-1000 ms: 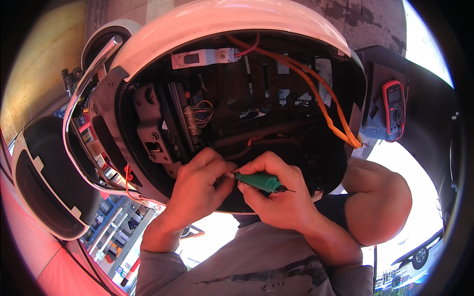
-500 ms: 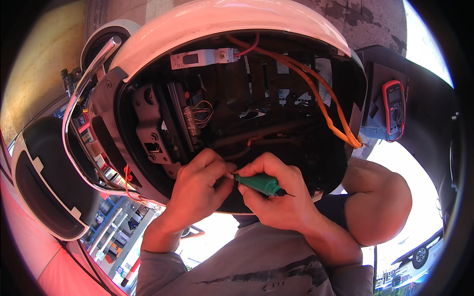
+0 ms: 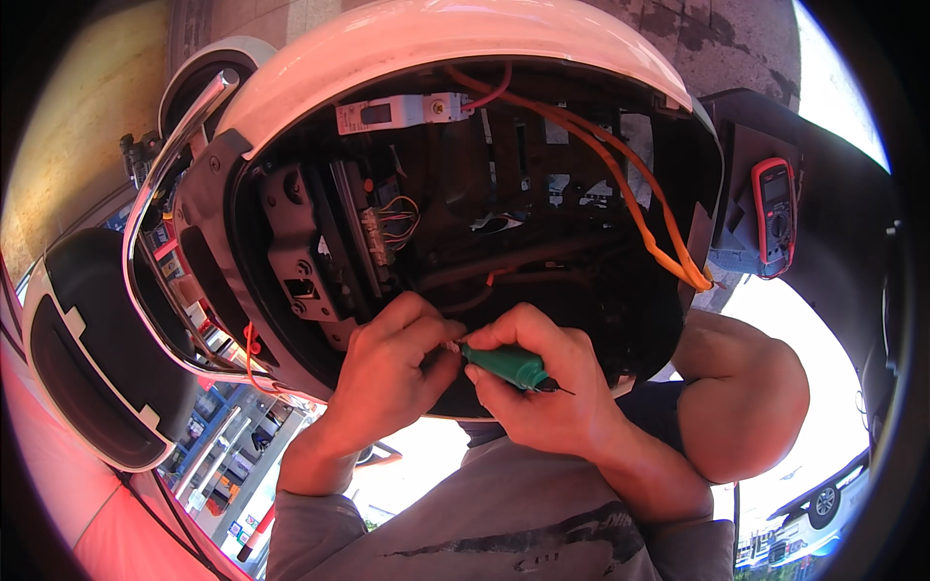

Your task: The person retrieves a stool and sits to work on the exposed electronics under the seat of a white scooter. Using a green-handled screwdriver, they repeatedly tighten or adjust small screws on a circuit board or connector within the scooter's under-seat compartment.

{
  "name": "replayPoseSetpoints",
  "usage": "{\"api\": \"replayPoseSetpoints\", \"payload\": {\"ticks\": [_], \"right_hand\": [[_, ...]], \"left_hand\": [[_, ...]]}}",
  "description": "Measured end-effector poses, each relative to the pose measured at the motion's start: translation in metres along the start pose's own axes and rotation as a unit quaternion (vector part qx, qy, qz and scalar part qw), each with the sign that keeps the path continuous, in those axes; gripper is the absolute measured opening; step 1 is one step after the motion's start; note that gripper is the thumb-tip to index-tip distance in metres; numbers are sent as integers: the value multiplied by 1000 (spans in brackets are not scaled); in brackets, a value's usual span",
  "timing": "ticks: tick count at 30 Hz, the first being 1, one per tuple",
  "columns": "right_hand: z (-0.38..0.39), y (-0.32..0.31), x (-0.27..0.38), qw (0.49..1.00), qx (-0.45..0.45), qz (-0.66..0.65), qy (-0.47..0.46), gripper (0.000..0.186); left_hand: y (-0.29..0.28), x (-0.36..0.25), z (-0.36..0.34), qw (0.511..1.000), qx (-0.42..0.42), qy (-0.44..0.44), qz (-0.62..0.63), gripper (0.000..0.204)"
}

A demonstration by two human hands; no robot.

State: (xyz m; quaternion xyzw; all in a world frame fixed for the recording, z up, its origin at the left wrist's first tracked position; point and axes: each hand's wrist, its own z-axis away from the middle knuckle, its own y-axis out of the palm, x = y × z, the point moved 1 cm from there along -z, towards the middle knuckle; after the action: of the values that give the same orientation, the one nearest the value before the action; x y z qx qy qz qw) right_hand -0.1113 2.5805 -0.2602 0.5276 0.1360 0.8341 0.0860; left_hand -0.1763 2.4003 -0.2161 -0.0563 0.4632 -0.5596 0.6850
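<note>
My right hand [image 3: 542, 378] is closed round a green cylindrical tool [image 3: 509, 366]. A thin black tip or lead [image 3: 557, 385] sticks out of its lower right end; I cannot tell the tool's exact kind. At its other end, my left hand [image 3: 397, 363] pinches a small pale piece [image 3: 453, 343], mostly covered by the fingertips. The two hands nearly meet over the near edge of the opened vehicle body [image 3: 455, 44], which looks like a scooter's. Beyond my left hand are a small connector with thin coloured wires [image 3: 373, 237] and a metal bracket [image 3: 300, 261].
A white circuit breaker [image 3: 402, 113] with a red wire lies under the far rim. Thick orange cables [image 3: 630, 198] run down the right side. A red multimeter [image 3: 774, 218] rests on a dark surface at the right. A chrome rail [image 3: 131, 252] curves along the left.
The green tool has turned or tilted slightly in my right hand, and its thin black end has shifted a little down. My left hand has stayed in place.
</note>
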Motion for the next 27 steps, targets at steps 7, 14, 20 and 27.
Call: {"api": "replayPoseSetpoints", "payload": {"ticks": [7,14,20,27], "right_hand": [[0,-3,2,999,9,-34,21,20],[-2,-1,0,999,-4,-33,-12,19],[-1,-2,0,999,2,-34,18,19],[0,-1,0,999,-10,-36,15,19]], "left_hand": [[0,0,0,1000,0,-15,16,26],[-1,0,-1,1000,-1,-5,9,27],[-2,-1,-1,1000,7,-19,20,28],[-2,-1,-2,999,10,-24,32,29]]}}
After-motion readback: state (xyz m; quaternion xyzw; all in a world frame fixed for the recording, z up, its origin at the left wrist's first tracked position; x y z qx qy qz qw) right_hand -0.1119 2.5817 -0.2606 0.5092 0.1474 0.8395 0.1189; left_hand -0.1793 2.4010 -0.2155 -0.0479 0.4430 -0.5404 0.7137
